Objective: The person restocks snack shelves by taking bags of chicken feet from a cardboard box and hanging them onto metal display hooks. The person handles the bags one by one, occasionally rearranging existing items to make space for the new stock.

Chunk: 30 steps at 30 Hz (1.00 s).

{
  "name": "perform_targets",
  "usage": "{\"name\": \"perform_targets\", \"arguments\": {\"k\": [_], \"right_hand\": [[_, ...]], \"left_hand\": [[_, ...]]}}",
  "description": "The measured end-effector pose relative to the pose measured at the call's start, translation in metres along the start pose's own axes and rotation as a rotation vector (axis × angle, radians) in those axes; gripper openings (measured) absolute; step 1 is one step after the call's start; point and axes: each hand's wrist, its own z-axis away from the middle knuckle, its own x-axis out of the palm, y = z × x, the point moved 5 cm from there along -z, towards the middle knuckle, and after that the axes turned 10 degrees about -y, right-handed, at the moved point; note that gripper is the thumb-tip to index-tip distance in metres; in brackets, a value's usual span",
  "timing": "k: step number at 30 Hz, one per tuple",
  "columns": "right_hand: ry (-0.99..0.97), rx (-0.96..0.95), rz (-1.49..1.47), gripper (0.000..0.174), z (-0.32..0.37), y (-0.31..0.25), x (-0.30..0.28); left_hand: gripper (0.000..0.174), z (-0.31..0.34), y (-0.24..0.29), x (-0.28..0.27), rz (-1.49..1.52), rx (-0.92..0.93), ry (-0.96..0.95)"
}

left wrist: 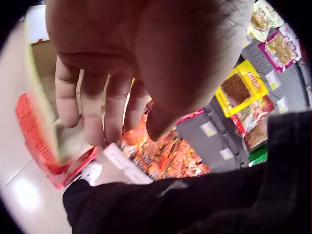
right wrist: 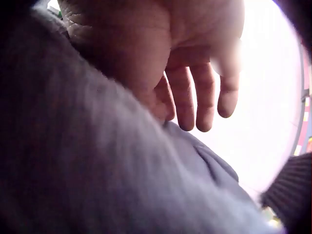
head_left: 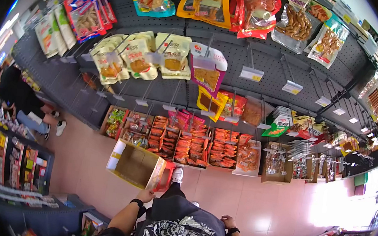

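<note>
My left hand [head_left: 146,196] hangs at my side, close to the near edge of an open cardboard box [head_left: 119,177]. In the left wrist view the fingers [left wrist: 92,112] droop loosely in front of the box [left wrist: 46,61], with nothing held in them. Red printed material [left wrist: 36,141] shows beside the box. My right hand [head_left: 229,222] hangs by my other hip. Its fingers [right wrist: 204,97] are relaxed and hold nothing, next to grey clothing [right wrist: 97,146] in the right wrist view.
A shelf ahead bears boxes of orange-red snack packs [head_left: 190,150] low down, with hanging pouches [head_left: 140,58] above. Bare price hooks [head_left: 252,72] jut out at right. Another person [head_left: 18,92] bends at far left. Pink tiled floor [head_left: 218,189] lies between the shelves.
</note>
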Motion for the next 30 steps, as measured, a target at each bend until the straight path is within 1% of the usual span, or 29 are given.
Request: {"name": "perform_targets", "arguments": {"k": [1, 2, 3, 5, 7, 9, 10, 11, 12, 13, 14, 15, 17, 19, 21, 22, 23, 24, 25, 26, 28, 29, 30], "right_hand": [[0.000, 0.083, -0.386, 0.034, 0.005, 0.011, 0.002], [0.010, 0.051, -0.525, 0.030, 0.011, 0.013, -0.001], [-0.006, 0.048, -0.514, 0.030, 0.017, 0.020, 0.003], [0.029, 0.129, -0.489, 0.026, 0.026, 0.027, 0.001], [0.034, 0.171, -0.423, 0.025, 0.032, 0.027, 0.007], [-0.111, 0.155, -0.377, 0.025, 0.031, 0.037, 0.021], [-0.119, 0.162, -0.309, 0.026, 0.033, 0.035, 0.026], [-0.090, 0.171, -0.215, 0.026, 0.034, 0.031, 0.031], [-0.112, 0.174, -0.228, 0.026, 0.033, 0.028, 0.036], [-0.119, 0.170, -0.238, 0.026, 0.034, 0.024, 0.041], [-0.121, 0.153, -0.232, 0.026, 0.031, 0.019, 0.047], [-0.122, 0.132, -0.227, 0.026, 0.031, 0.013, 0.051], [-0.111, 0.114, -0.226, 0.025, 0.033, -0.003, 0.065], [-0.131, 0.091, -0.251, 0.027, 0.023, -0.025, 0.080], [-0.192, 0.023, -0.290, 0.031, 0.007, -0.026, 0.095], [-0.201, 0.019, -0.278, 0.033, 0.001, -0.030, 0.104], [-0.173, 0.037, -0.244, 0.032, 0.001, -0.038, 0.113], [-0.151, 0.045, -0.255, 0.031, 0.000, -0.045, 0.122], [-0.128, 0.053, -0.274, 0.030, 0.002, -0.056, 0.135], [-0.120, 0.031, -0.291, 0.030, -0.002, -0.063, 0.148], [-0.077, 0.019, -0.312, 0.031, -0.005, -0.068, 0.171], [-0.061, 0.004, -0.330, 0.031, -0.007, -0.075, 0.183], [-0.036, -0.004, -0.360, 0.030, -0.008, -0.082, 0.193]], "left_hand": [[0.037, 0.016, -0.006, 0.014, 0.000, -0.017, -0.005], [0.033, 0.029, -0.009, 0.024, -0.150, -0.025, 0.002], [0.033, 0.046, -0.004, 0.023, -0.144, -0.039, 0.014], [0.027, 0.108, 0.068, -0.028, -0.051, 0.139, 0.215], [0.018, 0.216, 0.198, -0.114, 0.131, 0.450, 0.553], [0.016, 0.327, 0.291, -0.171, -0.043, 0.878, 0.444], [0.011, 0.382, 0.319, -0.183, -0.156, 1.249, 0.372], [0.013, 0.413, 0.328, -0.179, -0.377, 1.296, 0.028], [0.016, 0.445, 0.330, -0.174, -0.564, 1.289, -0.346], [0.015, 0.488, 0.353, -0.186, -0.313, 1.639, -0.374], [0.021, 0.521, 0.369, -0.199, -0.033, 1.977, -0.391], [0.030, 0.539, 0.369, -0.210, 0.271, 2.297, -0.397], [0.031, 0.543, 0.361, -0.202, 0.302, 2.332, -0.389], [0.038, 0.529, 0.355, -0.212, 0.225, 2.254, -0.416], [0.050, 0.495, 0.337, -0.198, -0.003, 2.019, -0.404], [0.037, 0.463, 0.319, -0.189, -0.089, 1.807, -0.373], [0.027, 0.426, 0.296, -0.179, -0.169, 1.603, -0.333], [0.035, 0.396, 0.274, -0.180, -0.051, 1.542, -0.180], [0.034, 0.349, 0.238, -0.168, 0.003, 1.348, -0.168], [0.029, 0.302, 0.195, -0.160, 0.043, 1.172, -0.170], [0.031, 0.181, 0.061, -0.118, 0.204, 0.681, -0.146], [0.039, 0.161, 0.010, -0.113, 0.110, 0.528, 0.013], [0.043, 0.134, -0.051, -0.093, 0.036, 0.561, 0.179]]}}
